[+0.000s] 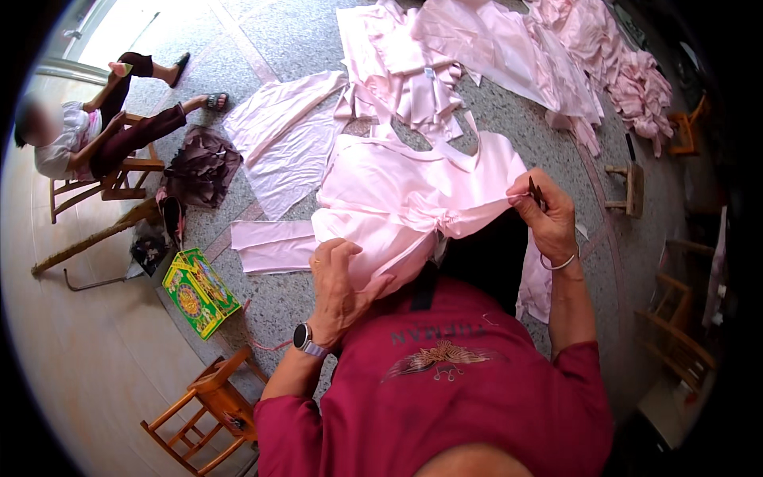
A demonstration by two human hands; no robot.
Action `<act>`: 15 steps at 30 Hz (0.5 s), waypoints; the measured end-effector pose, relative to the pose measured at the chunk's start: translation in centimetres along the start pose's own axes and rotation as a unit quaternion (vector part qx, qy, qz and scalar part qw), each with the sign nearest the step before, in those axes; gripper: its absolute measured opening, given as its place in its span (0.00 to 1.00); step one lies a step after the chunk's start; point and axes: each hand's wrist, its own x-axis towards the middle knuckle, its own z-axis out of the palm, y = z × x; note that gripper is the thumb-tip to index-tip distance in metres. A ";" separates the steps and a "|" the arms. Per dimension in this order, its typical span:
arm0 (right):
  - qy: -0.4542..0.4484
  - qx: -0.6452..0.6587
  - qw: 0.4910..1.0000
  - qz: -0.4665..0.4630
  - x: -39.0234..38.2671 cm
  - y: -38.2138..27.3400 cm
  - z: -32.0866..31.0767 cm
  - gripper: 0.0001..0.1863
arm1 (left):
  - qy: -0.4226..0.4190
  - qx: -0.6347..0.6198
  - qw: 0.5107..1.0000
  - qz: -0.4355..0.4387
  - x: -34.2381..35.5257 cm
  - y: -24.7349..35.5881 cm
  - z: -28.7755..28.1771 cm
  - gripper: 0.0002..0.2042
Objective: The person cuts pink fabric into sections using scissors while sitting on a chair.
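Maroon short-sleeved shirt (pixel 453 405), winged gold emblem (pixel 442 359); round watch (pixel 301 335), thin bangle (pixel 561 266).

Toward twelve from the middle of the view, a pale pink garment (pixel 397 176), smooth, softly shiny, lightly creased. Held spread out, from its own centre: narrow strap (pixel 471 123) toward one o'clock, bunched gather (pixel 442 224) near five, edge drawn out to a pinched corner at three. Gripped beside that corner, partly hidden: small dark pointed tool (pixel 535 191), tip toward twelve.

Green-yellow box (pixel 191 298) near wooden chair (pixel 219 380); seated person (pixel 54 162).
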 end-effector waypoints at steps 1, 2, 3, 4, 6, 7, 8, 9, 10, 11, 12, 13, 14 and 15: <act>0.007 -0.001 1.000 -0.003 -0.3 0.1 -0.3 0.04 | 0.021 0.027 0.999 0.018 0.0 0.4 0.1 0.28; 0.010 -0.002 1.000 -0.006 -0.7 0.2 -0.5 0.04 | 0.027 0.021 0.999 0.023 -0.2 0.5 0.3 0.28; 0.015 -0.001 1.000 -0.004 -0.8 0.2 -0.6 0.05 | 0.040 0.018 0.999 0.028 -0.4 0.5 0.3 0.28; 0.019 0.001 1.000 -0.003 -1.0 0.1 -0.6 0.05 | 0.053 0.016 0.998 0.032 -0.5 0.4 0.3 0.28; 0.020 0.000 1.000 -0.001 -1.1 0.0 -0.6 0.05 | 0.025 0.030 0.997 0.068 -0.4 0.3 0.1 0.27; 0.020 -0.001 1.000 -0.001 -1.1 -0.1 -0.5 0.05 | 0.009 0.022 0.996 0.085 -0.2 0.4 0.0 0.27; 0.019 -0.003 1.000 0.000 -1.1 -0.2 -0.4 0.05 | -0.008 0.015 0.995 0.102 0.1 0.5 -0.1 0.26; 0.017 0.000 1.000 0.001 -1.1 -0.2 -0.3 0.04 | -0.007 0.005 0.994 0.110 0.5 0.7 0.0 0.26; 0.016 0.002 1.000 0.002 -1.1 -0.2 -0.3 0.04 | -0.007 -0.006 0.993 0.118 1.2 1.1 0.4 0.25; 0.015 0.004 1.000 0.003 -1.1 -0.3 -0.3 0.04 | -0.007 -0.016 0.992 0.127 2.0 1.5 0.8 0.24; 0.012 -0.005 1.000 -0.010 -1.1 -0.4 -0.4 0.04 | -0.001 -0.020 0.991 0.132 3.1 2.2 1.1 0.24; 0.008 -0.013 1.000 -0.022 -1.0 -0.4 -0.4 0.04 | 0.005 -0.024 0.990 0.136 4.2 3.0 1.5 0.25; 0.004 -0.022 0.999 -0.034 -1.0 -0.5 -0.4 0.04 | 0.011 -0.027 0.990 0.140 5.1 3.5 2.0 0.25; 0.002 -0.021 0.999 -0.041 -1.0 -0.6 -0.4 0.05 | 0.007 -0.017 0.991 0.135 5.9 3.7 2.7 0.24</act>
